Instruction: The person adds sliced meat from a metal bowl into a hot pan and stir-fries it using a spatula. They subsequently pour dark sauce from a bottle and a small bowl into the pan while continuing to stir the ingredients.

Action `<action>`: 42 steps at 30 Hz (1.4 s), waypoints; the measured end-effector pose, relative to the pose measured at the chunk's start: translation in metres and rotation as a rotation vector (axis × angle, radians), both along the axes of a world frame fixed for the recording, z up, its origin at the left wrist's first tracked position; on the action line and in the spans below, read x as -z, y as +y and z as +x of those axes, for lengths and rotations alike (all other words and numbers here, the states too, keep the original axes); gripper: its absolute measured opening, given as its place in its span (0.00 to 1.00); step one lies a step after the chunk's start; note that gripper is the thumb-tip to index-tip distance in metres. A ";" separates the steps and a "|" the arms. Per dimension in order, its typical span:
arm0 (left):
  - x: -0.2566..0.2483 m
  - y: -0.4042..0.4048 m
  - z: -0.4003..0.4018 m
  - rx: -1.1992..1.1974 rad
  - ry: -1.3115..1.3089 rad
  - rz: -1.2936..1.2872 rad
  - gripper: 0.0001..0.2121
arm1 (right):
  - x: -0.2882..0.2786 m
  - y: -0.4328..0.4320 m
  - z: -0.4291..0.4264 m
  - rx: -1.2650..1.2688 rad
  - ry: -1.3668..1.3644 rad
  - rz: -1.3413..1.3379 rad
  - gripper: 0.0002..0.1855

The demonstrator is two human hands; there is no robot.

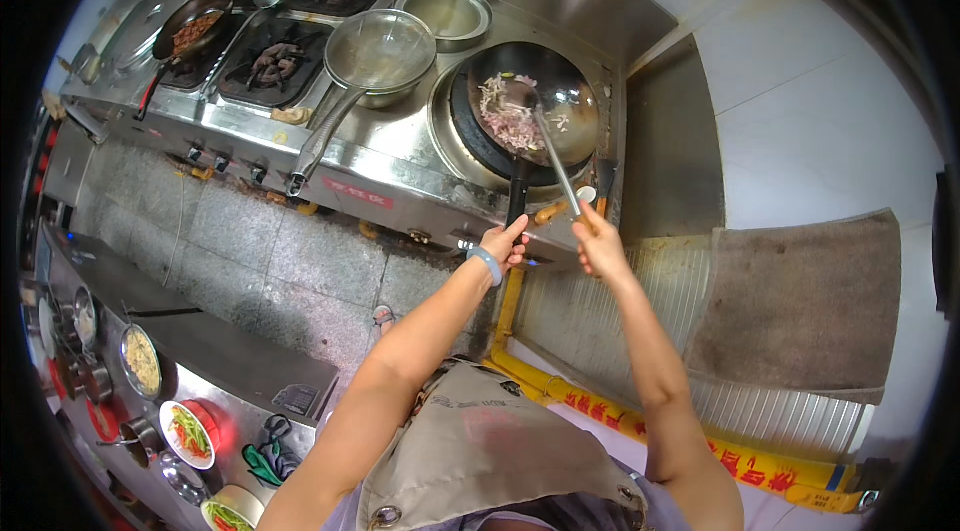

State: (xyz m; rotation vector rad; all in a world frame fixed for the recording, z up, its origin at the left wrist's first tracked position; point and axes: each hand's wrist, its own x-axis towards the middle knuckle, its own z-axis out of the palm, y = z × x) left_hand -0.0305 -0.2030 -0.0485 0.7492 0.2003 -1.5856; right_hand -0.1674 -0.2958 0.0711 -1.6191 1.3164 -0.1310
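My left hand (504, 246) grips the black handle (518, 193) of a dark wok (577, 92) seated on the burner ring (469, 141) at the stove's right end. In my right hand (598, 244) is a long-handled ladle (553, 152), held by its wooden end. The ladle's bowl rests among pale pink shredded meat (510, 118) in the wok. A few shreds stick to the wok's right side, and a bit of green shows at the top of the heap. The part of the handle inside my left fist is hidden.
Left of the wok, a mesh strainer (381, 49) lies over a bowl, its handle projecting past the stove's front edge. Behind stands a steel pot (444, 12). A frying pan (193, 25) with browned food sits far left. A yellow gas pipe (510, 313) runs below right.
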 end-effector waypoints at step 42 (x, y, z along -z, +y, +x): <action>-0.001 0.004 0.006 0.009 0.006 -0.023 0.13 | -0.031 -0.009 -0.012 -0.002 -0.128 0.087 0.28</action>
